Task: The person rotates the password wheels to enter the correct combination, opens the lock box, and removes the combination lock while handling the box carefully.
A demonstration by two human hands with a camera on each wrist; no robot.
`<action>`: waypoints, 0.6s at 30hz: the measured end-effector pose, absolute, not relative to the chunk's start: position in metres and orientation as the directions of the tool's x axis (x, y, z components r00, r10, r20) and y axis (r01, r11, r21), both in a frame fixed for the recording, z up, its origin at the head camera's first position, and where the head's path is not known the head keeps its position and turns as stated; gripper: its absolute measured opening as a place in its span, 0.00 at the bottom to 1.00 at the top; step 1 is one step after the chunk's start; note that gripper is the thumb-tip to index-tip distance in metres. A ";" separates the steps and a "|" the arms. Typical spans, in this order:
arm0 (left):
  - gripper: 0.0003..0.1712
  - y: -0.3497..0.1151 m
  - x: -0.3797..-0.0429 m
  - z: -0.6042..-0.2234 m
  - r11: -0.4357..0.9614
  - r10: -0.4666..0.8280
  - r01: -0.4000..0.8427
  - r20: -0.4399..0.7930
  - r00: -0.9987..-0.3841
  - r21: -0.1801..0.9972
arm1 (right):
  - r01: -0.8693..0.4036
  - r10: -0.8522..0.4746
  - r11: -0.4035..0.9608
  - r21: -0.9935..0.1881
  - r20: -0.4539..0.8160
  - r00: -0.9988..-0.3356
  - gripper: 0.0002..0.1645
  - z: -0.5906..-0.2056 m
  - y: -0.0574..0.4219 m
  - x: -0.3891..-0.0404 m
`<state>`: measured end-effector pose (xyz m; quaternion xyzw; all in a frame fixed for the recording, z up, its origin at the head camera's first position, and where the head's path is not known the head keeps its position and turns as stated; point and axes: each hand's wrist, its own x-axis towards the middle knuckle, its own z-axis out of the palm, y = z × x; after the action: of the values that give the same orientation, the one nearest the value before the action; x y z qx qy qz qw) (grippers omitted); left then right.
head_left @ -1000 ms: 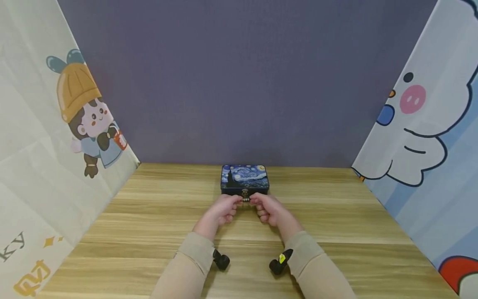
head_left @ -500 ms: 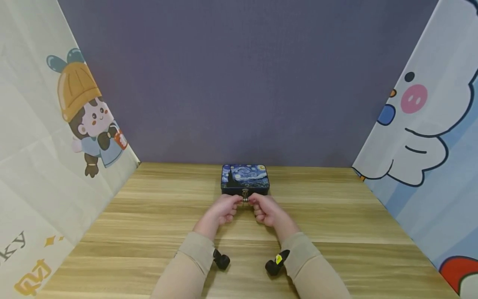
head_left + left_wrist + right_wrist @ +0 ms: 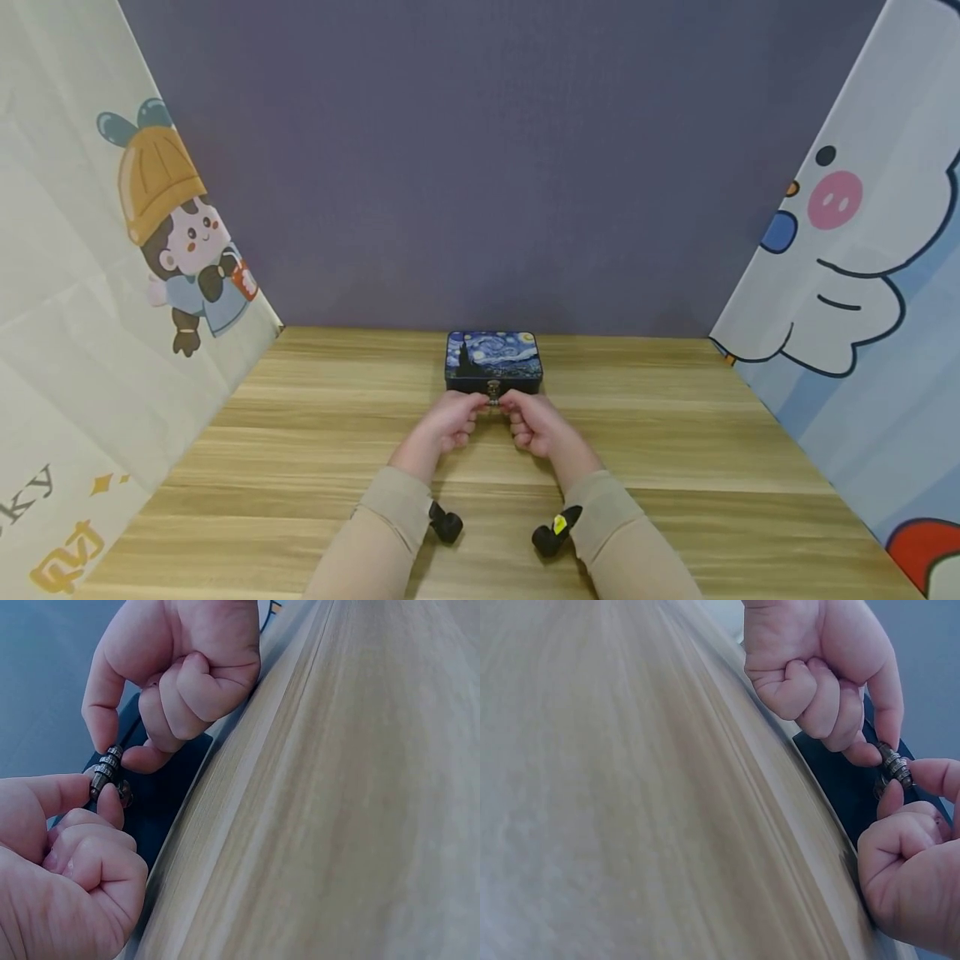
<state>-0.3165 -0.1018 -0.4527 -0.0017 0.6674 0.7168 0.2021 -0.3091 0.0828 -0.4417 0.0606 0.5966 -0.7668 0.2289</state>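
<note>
Lock (image 3: 107, 771), a small metal one with several ridged rings, is at the front side of the box (image 3: 492, 354), close by the clasp (image 3: 492, 386). From my distant place I see it best in the two wrist views, because in the head view the fingers cover most of it. The left hand (image 3: 453, 417) pinches one end of it between thumb and first finger, and the right hand (image 3: 532, 418) pinches the other end in the same manner. On both hands the remaining fingers are curled toward the palm, pressed together. Whether the lock is fastened I cannot tell (the numbers on its rings are too small for me to read).

The box has its lid down, and on this lid I see a picture of a blue swirling night sky with a dark tree. It rests on the wooden table (image 3: 480, 517), at the far edge, just before the grey-purple back wall (image 3: 480, 167). Both arms wear beige sleeves (image 3: 637, 542), and near each cuff sits a black camera (image 3: 446, 525). At the two sides I see cloths (image 3: 52, 250) with cartoon figures.
</note>
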 end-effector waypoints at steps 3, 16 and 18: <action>0.20 -0.102 -0.316 -0.452 -0.026 0.289 -0.290 -0.270 -0.918 0.957 | 0.423 -0.278 -0.186 -0.887 -0.365 -0.889 0.14 -0.443 0.083 -0.309; 0.20 -0.103 -0.317 -0.450 -0.035 0.305 -0.291 -0.267 -0.914 0.956 | 0.409 -0.270 -0.190 -0.893 -0.353 -0.896 0.13 -0.446 0.082 -0.309; 0.20 -0.103 -0.316 -0.450 -0.034 0.306 -0.291 -0.267 -0.914 0.956 | 0.407 -0.270 -0.190 -0.893 -0.351 -0.896 0.13 -0.447 0.082 -0.310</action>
<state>-0.3165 -0.1026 -0.4501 0.0058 0.6634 0.7189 0.2075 -0.3099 0.0825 -0.4470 0.0573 0.5971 -0.7692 0.2203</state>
